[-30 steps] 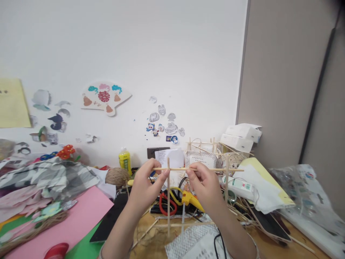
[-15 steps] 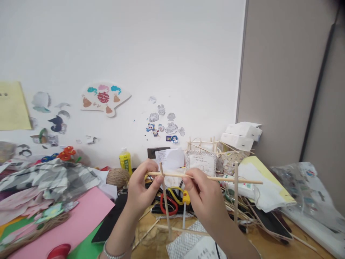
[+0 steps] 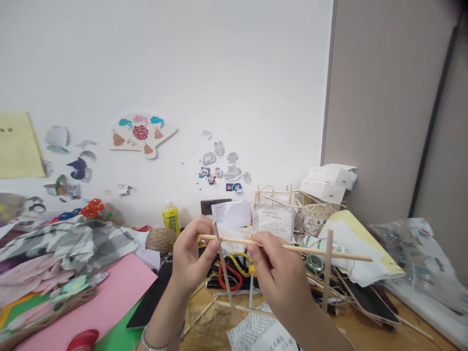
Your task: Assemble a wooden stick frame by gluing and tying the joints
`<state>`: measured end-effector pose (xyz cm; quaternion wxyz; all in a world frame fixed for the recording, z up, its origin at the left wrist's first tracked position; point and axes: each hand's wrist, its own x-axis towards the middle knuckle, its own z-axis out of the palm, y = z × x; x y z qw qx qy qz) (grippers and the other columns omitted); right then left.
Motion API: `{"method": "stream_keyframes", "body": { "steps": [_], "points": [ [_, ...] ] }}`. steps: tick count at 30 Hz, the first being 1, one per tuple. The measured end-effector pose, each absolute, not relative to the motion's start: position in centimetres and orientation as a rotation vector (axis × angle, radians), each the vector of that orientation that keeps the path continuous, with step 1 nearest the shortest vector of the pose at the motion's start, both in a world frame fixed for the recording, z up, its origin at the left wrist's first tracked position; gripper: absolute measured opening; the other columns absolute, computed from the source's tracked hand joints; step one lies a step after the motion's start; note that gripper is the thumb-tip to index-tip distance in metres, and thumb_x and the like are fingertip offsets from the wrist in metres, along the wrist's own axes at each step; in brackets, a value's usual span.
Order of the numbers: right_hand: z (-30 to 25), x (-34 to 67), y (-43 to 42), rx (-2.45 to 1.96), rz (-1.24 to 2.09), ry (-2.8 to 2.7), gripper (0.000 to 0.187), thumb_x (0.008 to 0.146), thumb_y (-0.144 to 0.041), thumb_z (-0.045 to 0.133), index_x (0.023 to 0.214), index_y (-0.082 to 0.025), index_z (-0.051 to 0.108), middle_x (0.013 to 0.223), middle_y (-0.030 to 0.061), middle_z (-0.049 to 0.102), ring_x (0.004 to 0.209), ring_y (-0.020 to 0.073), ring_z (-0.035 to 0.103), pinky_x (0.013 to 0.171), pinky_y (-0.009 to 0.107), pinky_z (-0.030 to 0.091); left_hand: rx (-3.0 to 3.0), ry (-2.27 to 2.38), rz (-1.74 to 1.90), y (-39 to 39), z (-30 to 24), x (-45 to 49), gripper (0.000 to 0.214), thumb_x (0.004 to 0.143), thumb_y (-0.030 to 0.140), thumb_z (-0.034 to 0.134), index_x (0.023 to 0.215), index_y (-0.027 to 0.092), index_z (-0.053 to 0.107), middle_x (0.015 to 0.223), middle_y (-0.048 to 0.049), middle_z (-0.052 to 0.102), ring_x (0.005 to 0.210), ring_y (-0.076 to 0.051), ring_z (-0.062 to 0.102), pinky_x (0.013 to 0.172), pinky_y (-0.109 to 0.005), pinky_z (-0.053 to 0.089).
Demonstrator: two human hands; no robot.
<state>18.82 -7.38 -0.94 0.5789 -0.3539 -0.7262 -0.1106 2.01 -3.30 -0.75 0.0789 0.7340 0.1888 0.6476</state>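
A long thin wooden stick (image 3: 307, 250) runs level across the middle, held up above the table by both hands. My left hand (image 3: 195, 251) pinches it near its left end, where it crosses an upright stick (image 3: 224, 275). Farther along the same stick, my right hand (image 3: 276, 263) grips it between thumb and fingers. On the right, another upright stick (image 3: 327, 273) passes by the long stick; whether they touch I cannot tell. A lower stick (image 3: 244, 308) joins the left upright near its foot. Part of the frame is hidden behind my right forearm.
Behind my hands lie red-handled scissors (image 3: 234, 280), a glue gun (image 3: 251, 268) with yellow on it, and a twine ball (image 3: 161, 240). A yellow-labelled bottle (image 3: 170, 217) stands near the wall. Pink paper (image 3: 109, 297) and checked cloth (image 3: 91, 243) cover the left; a phone (image 3: 369, 297) lies right.
The right end of the long stick has swung a little lower and farther right, and the right upright has shifted right with it. Both hands keep their grip.
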Motion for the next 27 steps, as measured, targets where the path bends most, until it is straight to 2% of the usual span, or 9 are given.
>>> {"method": "stream_keyframes", "body": {
  "steps": [5, 13, 27],
  "points": [
    [-1.11, 18.90, -7.28, -0.831, -0.247, -1.704, 0.024, 0.091, -0.026, 0.038, 0.073, -0.020, 0.053, 0.054, 0.0001, 0.054, 0.047, 0.0137, 0.049, 0.047, 0.023, 0.031, 2.183, 0.574, 1.906, -3.44, -0.72, 2.06, 0.019, 0.085, 0.030, 0.053, 0.069, 0.022, 0.045, 0.069, 0.0015, 0.043, 0.067, -0.015, 0.043, 0.061, -0.029, 0.035],
    [-0.92, 19.13, -6.86, -0.854, -0.185, -1.708, 0.024, 0.091, -0.027, 0.039, 0.070, -0.020, 0.050, 0.048, -0.0034, 0.047, 0.039, 0.0110, 0.042, 0.042, 0.022, 0.026, 2.180, 0.625, 1.857, -3.40, -0.58, 2.01, 0.020, 0.084, 0.029, 0.054, 0.068, 0.022, 0.044, 0.070, 0.0009, 0.044, 0.068, -0.015, 0.043, 0.061, -0.029, 0.035],
    [-0.75, 19.17, -6.87, -0.852, -0.128, -1.696, 0.023, 0.089, -0.025, 0.040, 0.071, -0.019, 0.051, 0.047, -0.0056, 0.043, 0.038, 0.0094, 0.042, 0.041, 0.019, 0.027, 2.170, 0.555, 1.885, -3.32, -0.59, 2.37, 0.021, 0.084, 0.028, 0.054, 0.068, 0.021, 0.042, 0.068, 0.0014, 0.042, 0.066, -0.014, 0.042, 0.059, -0.027, 0.034]
  ]
}}
